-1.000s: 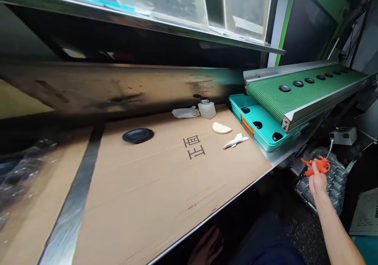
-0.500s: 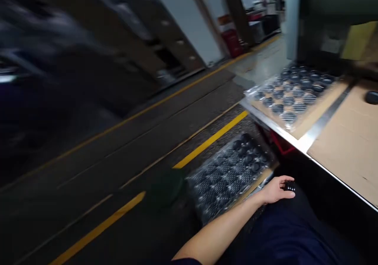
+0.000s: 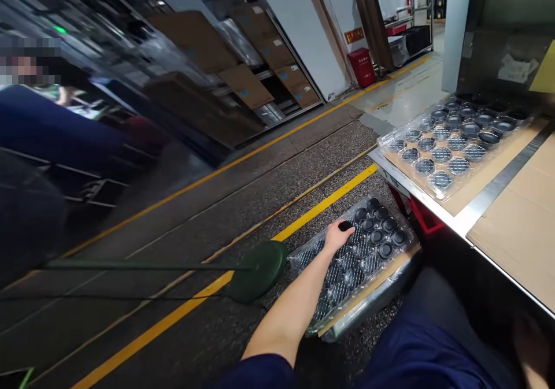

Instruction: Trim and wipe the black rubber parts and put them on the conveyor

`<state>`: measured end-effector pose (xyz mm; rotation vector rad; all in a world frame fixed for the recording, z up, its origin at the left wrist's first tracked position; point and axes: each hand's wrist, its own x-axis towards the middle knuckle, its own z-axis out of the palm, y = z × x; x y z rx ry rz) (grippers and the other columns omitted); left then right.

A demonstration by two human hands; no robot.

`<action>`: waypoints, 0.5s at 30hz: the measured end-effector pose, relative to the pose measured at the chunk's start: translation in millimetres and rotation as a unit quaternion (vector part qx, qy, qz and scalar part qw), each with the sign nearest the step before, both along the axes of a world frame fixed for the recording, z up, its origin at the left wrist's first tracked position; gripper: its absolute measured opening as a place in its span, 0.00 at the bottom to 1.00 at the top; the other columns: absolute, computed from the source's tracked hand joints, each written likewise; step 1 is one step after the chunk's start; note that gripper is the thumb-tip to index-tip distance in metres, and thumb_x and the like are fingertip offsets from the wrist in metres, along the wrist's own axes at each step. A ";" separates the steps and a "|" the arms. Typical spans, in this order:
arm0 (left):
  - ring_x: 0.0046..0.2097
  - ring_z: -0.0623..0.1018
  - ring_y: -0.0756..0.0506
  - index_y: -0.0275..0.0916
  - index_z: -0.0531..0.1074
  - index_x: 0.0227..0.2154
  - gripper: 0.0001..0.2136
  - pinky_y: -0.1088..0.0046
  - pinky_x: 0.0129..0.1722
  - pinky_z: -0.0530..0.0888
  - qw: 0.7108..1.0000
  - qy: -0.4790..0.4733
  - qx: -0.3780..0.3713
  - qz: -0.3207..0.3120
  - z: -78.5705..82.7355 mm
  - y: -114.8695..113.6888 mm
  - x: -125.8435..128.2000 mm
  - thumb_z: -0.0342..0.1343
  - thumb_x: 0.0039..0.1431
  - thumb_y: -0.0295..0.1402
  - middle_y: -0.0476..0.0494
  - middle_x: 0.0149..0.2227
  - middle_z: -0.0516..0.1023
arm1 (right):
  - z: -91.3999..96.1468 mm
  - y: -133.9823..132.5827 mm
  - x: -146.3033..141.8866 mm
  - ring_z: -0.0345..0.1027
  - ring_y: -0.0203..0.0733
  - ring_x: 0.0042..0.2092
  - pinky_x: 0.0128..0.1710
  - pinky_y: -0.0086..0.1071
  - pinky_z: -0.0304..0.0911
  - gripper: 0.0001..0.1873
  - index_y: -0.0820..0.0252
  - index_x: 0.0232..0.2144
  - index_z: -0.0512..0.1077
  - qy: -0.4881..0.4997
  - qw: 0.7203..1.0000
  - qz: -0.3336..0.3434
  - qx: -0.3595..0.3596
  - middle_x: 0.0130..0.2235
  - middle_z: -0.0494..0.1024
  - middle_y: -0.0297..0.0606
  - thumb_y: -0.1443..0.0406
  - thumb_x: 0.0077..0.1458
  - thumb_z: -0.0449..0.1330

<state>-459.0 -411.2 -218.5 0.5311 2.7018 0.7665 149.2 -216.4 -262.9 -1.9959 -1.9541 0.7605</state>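
Now a bare left hand (image 3: 337,237) reaches out over a clear plastic tray with rows of round pockets (image 3: 368,279). Its grip is closed in a pinch, thumb against fingers, around a small black piece (image 3: 346,226). That piece is over the tray's middle, toward its far edge; whether it touches the plastic cannot be told.

Half a second ago the hand, also pinching a black piece, was to the right of the tray, close to the person's dark clothing. It has since swung left across the tray, so the piece now appears, as a judgement, to be among the pockets rather than short of them.

Round black discs (image 3: 385,250) sit plainly in the tray's right end; the other pockets show a lined pattern, and what they hold is hard to tell. The tray lies low, on a wrapped silvery stack (image 3: 368,314). Up and to its right, a metal-edged desk (image 3: 466,227) carries a second clear plastic tray (image 3: 442,194). Left of the low tray is a dark green round base (image 3: 264,267). Well to its right, a dim, blurred right hand (image 3: 531,343) hangs below the desk; its grip cannot be made out.
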 end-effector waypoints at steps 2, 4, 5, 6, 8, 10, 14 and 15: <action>0.57 0.74 0.35 0.30 0.71 0.55 0.32 0.59 0.60 0.66 0.999 0.009 -0.033 0.000 -7.0 5.3 -18.6 0.70 0.49 0.40 0.25 0.56 0.74 | -14.2 -7.3 9.1 0.77 0.64 0.46 0.45 0.53 0.73 0.23 0.49 0.35 0.82 0.000 0.999 0.006 -0.050 0.41 0.84 0.45 0.46 0.51 0.53; 0.58 0.73 0.34 0.31 0.70 0.56 0.33 0.59 0.59 0.67 0.998 0.014 -0.061 -0.005 -13.4 7.7 -29.5 0.70 0.49 0.41 0.25 0.57 0.73 | -30.2 -11.1 14.9 0.77 0.67 0.48 0.50 0.55 0.72 0.27 0.52 0.37 0.82 0.005 0.995 0.023 -0.098 0.43 0.84 0.46 0.45 0.47 0.52; 0.58 0.73 0.34 0.31 0.70 0.57 0.34 0.60 0.58 0.67 0.997 0.017 -0.073 -0.010 -16.1 7.7 -32.5 0.70 0.49 0.42 0.25 0.57 0.74 | -36.9 -11.6 17.6 0.75 0.67 0.51 0.53 0.55 0.70 0.30 0.53 0.39 0.82 0.006 0.993 0.028 -0.111 0.45 0.83 0.47 0.44 0.47 0.51; 0.58 0.74 0.34 0.32 0.69 0.58 0.34 0.60 0.58 0.68 0.996 0.021 -0.083 -0.015 -18.2 7.0 -34.0 0.69 0.50 0.43 0.25 0.57 0.74 | -42.1 -11.4 20.6 0.74 0.67 0.53 0.55 0.55 0.69 0.32 0.55 0.41 0.81 0.007 0.993 0.027 -0.114 0.48 0.82 0.47 0.43 0.47 0.51; 0.57 0.74 0.34 0.32 0.68 0.59 0.34 0.60 0.57 0.68 0.994 0.030 -0.101 -0.030 -20.6 4.0 -32.8 0.67 0.52 0.45 0.25 0.57 0.74 | -47.0 -9.9 26.9 0.72 0.66 0.55 0.57 0.54 0.67 0.35 0.57 0.44 0.81 0.009 0.994 0.016 -0.108 0.51 0.81 0.49 0.42 0.48 0.50; 0.57 0.74 0.34 0.33 0.68 0.59 0.34 0.61 0.56 0.68 0.991 0.038 -0.116 -0.053 -21.2 0.0 -26.9 0.66 0.54 0.46 0.26 0.56 0.74 | -46.5 -8.4 31.9 0.72 0.65 0.56 0.58 0.52 0.66 0.35 0.57 0.45 0.81 0.013 0.994 0.018 -0.104 0.52 0.80 0.49 0.43 0.49 0.49; 0.56 0.75 0.34 0.38 0.69 0.59 0.33 0.62 0.55 0.69 0.984 0.049 -0.137 -0.099 -21.1 -7.4 -9.3 0.66 0.54 0.47 0.30 0.56 0.75 | -43.9 -7.2 31.9 0.70 0.64 0.58 0.60 0.52 0.64 0.34 0.59 0.45 0.81 0.010 0.994 0.043 -0.096 0.54 0.79 0.50 0.45 0.50 0.49; 0.56 0.75 0.34 0.38 0.69 0.60 0.33 0.62 0.56 0.68 0.983 0.051 -0.141 -0.105 -21.0 -8.6 -5.3 0.66 0.54 0.47 0.30 0.56 0.75 | -44.4 -7.0 30.3 0.70 0.65 0.58 0.60 0.52 0.64 0.35 0.60 0.45 0.81 0.008 0.994 0.047 -0.096 0.54 0.78 0.50 0.45 0.50 0.49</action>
